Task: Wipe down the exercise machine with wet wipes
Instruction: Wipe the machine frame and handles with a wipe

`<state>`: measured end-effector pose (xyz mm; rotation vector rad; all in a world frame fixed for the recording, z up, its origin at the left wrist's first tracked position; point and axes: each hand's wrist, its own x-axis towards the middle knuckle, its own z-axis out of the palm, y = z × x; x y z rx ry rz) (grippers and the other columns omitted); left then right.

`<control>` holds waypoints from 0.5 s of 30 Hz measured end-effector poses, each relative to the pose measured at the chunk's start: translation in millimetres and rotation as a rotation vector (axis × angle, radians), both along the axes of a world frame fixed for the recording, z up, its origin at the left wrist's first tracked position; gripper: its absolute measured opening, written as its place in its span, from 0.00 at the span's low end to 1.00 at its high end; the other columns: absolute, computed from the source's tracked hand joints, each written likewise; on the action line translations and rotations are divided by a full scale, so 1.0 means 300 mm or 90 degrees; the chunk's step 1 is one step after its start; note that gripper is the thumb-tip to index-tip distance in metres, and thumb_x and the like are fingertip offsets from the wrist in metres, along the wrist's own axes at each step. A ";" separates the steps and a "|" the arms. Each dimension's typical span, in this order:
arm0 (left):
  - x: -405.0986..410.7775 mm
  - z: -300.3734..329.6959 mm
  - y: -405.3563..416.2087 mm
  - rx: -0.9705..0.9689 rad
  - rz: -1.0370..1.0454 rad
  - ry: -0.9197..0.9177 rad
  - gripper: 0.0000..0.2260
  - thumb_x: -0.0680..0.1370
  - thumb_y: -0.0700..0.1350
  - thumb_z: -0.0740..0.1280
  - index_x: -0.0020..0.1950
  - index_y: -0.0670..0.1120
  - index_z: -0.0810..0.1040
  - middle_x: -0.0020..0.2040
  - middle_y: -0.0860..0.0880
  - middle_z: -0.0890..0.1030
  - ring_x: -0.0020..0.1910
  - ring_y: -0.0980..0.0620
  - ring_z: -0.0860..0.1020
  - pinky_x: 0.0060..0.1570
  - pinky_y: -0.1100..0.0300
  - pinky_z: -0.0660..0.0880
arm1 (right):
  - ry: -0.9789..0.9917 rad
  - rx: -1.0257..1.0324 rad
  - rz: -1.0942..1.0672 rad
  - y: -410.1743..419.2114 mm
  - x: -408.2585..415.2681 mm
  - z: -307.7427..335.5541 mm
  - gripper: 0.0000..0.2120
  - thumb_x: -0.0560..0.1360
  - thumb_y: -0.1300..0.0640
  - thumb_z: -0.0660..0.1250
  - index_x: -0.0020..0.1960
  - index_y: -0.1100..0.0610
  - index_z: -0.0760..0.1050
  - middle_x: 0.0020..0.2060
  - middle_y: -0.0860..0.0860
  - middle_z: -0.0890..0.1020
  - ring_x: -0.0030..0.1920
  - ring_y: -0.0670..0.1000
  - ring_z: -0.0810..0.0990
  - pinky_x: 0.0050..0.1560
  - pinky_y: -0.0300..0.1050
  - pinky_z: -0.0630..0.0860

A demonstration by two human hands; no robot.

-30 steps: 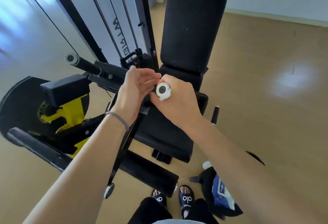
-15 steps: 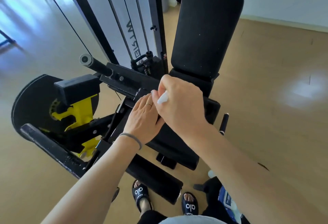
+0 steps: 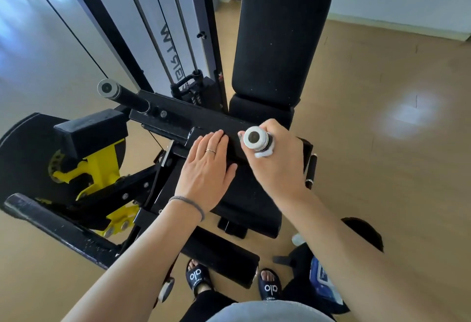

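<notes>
Exercise machine's black crossbar runs leftward from under the flat, empty left hand; the right hand, nearer the seat, grips a white-capped handle end.

A gym room: a black exercise machine with padded backrest on a wooden floor.

Both arms bare, no sleeves showing. Left hand: thin gold ring on one finger, grey hair tie looped round the wrist like a bracelet. Right hand: round white device with a dark circular centre, on a white band over a finger. Feet in black slides with white "alo" lettering, toes exposed. Black trousers. Light grey top at the bottom edge.
</notes>
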<state>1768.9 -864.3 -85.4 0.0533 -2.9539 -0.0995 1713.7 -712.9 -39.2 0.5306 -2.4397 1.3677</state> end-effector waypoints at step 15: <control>-0.027 0.358 0.206 0.650 0.135 0.210 0.11 0.83 0.45 0.57 0.54 0.49 0.78 0.49 0.54 0.81 0.50 0.59 0.77 0.49 0.68 0.71 | 0.009 0.254 0.211 0.182 -0.105 -0.138 0.14 0.76 0.47 0.72 0.54 0.55 0.74 0.45 0.47 0.78 0.44 0.48 0.75 0.46 0.45 0.75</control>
